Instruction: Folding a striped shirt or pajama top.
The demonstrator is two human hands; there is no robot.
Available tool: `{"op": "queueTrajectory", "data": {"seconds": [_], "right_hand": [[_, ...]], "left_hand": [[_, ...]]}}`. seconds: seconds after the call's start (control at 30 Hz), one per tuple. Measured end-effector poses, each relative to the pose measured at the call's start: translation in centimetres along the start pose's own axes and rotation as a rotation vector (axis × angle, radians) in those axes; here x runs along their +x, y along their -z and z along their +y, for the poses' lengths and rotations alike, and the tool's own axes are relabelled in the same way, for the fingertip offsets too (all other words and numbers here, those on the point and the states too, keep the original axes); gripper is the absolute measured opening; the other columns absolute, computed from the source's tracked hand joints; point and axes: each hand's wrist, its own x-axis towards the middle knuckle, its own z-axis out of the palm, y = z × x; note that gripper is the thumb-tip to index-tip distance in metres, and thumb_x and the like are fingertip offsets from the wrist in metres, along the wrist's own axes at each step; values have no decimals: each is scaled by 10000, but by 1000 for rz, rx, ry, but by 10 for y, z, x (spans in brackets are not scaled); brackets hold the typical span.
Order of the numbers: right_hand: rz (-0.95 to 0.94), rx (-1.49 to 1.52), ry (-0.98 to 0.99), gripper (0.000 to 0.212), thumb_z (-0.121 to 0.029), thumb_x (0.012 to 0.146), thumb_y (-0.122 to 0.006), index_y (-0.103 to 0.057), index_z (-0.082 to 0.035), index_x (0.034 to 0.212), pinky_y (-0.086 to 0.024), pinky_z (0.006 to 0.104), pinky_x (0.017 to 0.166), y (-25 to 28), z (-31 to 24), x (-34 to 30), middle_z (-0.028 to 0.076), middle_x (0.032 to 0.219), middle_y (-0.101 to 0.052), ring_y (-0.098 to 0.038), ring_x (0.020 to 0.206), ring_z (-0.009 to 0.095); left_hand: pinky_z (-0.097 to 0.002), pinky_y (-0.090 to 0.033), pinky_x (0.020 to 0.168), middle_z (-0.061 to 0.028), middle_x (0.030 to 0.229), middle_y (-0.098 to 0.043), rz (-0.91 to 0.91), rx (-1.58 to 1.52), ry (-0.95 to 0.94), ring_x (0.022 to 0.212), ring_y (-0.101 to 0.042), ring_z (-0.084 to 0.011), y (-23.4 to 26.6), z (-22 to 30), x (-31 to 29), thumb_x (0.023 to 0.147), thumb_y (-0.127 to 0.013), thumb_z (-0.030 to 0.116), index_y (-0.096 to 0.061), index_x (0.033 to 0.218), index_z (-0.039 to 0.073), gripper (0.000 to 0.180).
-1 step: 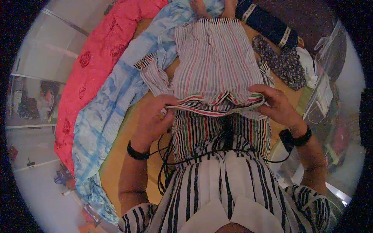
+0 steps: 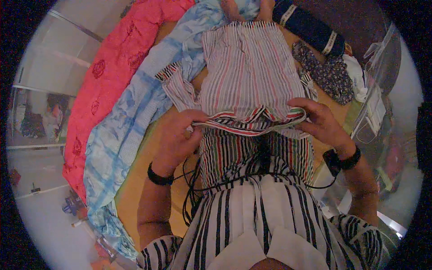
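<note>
A striped shirt (image 2: 247, 72), pale with thin red and grey lines, lies spread over my outstretched legs. A short sleeve (image 2: 177, 87) sticks out on its left, with a bolder striped cuff. The shirt's near edge is gathered into loose folds showing black, red, white and green stripes. My left hand (image 2: 180, 135) pinches the left end of this edge between thumb and fingers. At the right end, my right hand (image 2: 319, 119) grips the same edge, thumb on top. The fabric between both hands hangs slightly slack, above my striped trousers (image 2: 220, 157).
Along the left runs a light-blue patterned cloth (image 2: 135, 108), beside a pink-red quilted cloth (image 2: 103, 81). Far right lie a dark rolled bundle (image 2: 310, 27), a dark speckled cloth (image 2: 326, 72) and a white cloth (image 2: 357, 76). Black cables (image 2: 189, 193) loop near my left forearm.
</note>
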Motion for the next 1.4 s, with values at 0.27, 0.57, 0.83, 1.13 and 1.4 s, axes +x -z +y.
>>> {"op": "queueTrajectory", "data": {"seconds": [0.27,0.57,0.83,1.13,1.4], "right_hand": [[-25,311,-242,526,65,690,-654,-522,-32,1190,-461,311,869,2,1,9,46,1106,-574,-528,1046,152],[-132,-371,189,339,15,664,-661,-612,-76,987,-453,356,839,0,23,-3,133,1020,-601,-556,1013,325],[-90,-806,131,301,1,669,-596,-604,-104,951,-470,410,679,-5,12,-7,116,771,-581,-586,761,316],[-47,-893,151,269,-71,727,-543,-583,-102,991,-484,409,642,-8,18,-14,120,777,-579,-593,734,307],[-101,-908,269,186,-115,738,-539,-568,-51,910,-479,415,757,-11,14,-13,151,914,-572,-567,866,327]], "left_hand": [[-366,-444,854,-119,1006,-609,-23,7,-61,972,-580,-277,-2,-6,11,720,-478,-21,-592,968,78,289],[-372,-453,851,-139,1053,-571,-196,112,-68,993,-552,-312,-11,-4,-7,698,-535,-56,-597,936,58,272],[-385,-427,885,-119,1179,-541,-211,68,-34,1006,-554,-307,-20,-13,-22,699,-519,-55,-629,958,111,327],[-348,-475,794,-150,1303,-455,-150,100,52,949,-579,-274,-26,-13,-30,685,-539,-103,-658,982,150,407],[-325,-509,712,-160,1284,-463,-45,210,30,884,-621,-275,-27,-8,-29,736,-572,-70,-661,956,108,297]]}}
